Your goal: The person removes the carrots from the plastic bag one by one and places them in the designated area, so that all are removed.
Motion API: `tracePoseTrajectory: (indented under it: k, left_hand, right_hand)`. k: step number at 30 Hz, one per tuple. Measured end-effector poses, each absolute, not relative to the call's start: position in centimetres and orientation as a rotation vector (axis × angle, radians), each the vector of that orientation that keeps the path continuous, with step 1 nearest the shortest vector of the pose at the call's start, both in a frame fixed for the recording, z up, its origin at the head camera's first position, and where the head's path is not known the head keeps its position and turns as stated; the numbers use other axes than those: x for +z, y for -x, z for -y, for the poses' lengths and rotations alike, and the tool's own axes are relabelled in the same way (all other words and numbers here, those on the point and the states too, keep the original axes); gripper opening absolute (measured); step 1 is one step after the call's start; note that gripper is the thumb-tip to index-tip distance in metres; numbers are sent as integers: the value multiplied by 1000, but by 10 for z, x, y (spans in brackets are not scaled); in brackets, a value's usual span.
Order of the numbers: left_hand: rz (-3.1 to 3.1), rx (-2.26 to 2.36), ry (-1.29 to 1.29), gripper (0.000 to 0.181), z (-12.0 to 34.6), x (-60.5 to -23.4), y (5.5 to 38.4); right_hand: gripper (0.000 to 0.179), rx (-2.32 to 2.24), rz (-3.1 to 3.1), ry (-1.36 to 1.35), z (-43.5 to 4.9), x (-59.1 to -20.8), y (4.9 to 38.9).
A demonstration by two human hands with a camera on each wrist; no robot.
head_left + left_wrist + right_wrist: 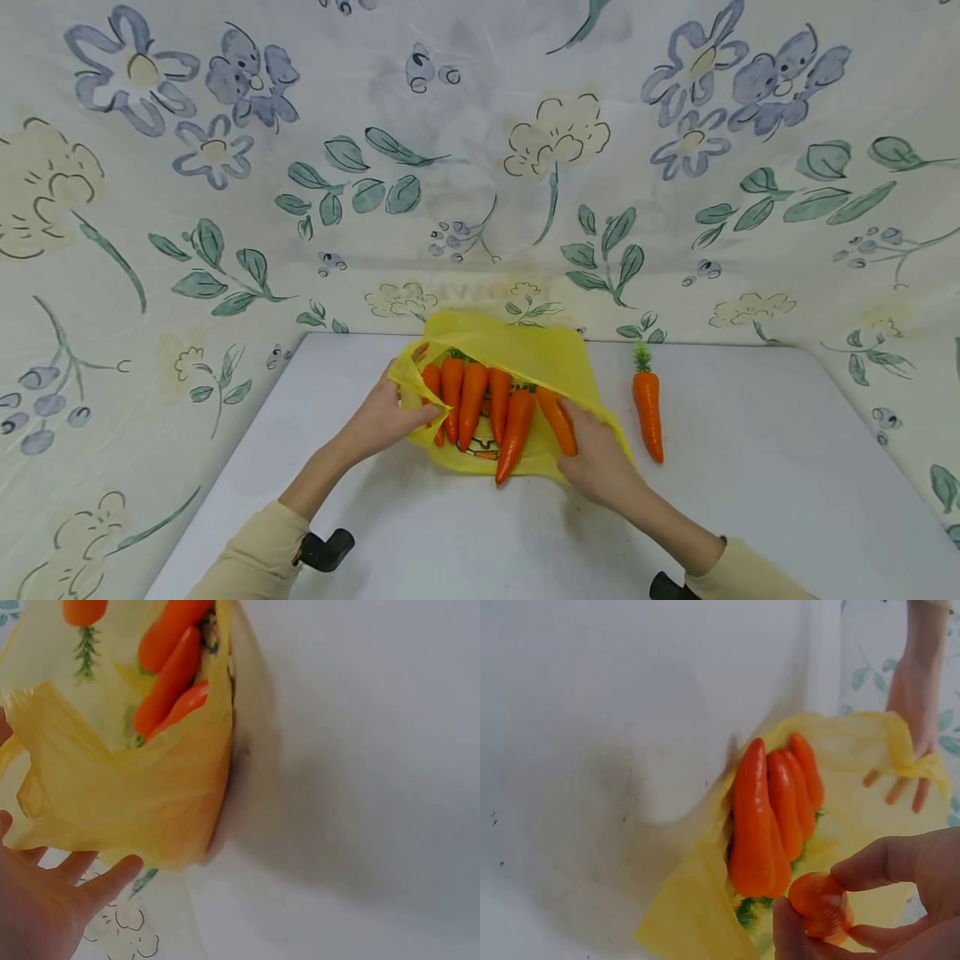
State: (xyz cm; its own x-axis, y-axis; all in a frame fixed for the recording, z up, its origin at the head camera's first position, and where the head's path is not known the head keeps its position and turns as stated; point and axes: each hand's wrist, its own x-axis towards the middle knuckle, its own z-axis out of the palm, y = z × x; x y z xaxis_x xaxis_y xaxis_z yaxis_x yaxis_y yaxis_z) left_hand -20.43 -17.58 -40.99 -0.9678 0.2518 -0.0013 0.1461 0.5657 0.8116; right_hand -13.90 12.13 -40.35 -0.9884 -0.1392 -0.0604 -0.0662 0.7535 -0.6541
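Observation:
A yellow plastic bag [510, 343] lies with its mouth spread toward me, and several orange carrots [472, 404] with green tops rest inside. One carrot's tip [504, 473] pokes past the near edge. My left hand [382, 421] is at the bag's left rim, thumb and fingers spread, with fingers behind the yellow film; the left wrist view shows the extended thumb [112, 881]. Between thumb and fingers, my right hand [603, 462] pinches another carrot [821, 907] at the right side of the mouth. Its top end points into the bag.
A single carrot [648, 417] with a leafy green top lies on the white table [750, 467], right of the bag. Behind the table and along its sides hangs a flower-printed cloth [480, 167]. Dark wrist devices [326, 550] sit at both sleeves.

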Motion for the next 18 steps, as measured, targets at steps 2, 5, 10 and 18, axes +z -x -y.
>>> tracePoseTrajectory:
  k: [2,5,10,18]
  left_hand:
    - [-2669,1362,-344,89,176,-409,204]
    - [-2665,1368,-371,90,174,-407,205]
    - [-2667,1385,-418,90,173,-408,207]
    - [-2673,1370,-418,90,172,-408,205]
  right_hand:
    - [74,-1083,-2827,181,-123,-400,137]
    - [74,-1097,-2815,212,-125,-396,133]
    - [73,-1097,-2783,227,-126,-392,129]
    - [70,-1106,-2751,310,-126,-387,121]
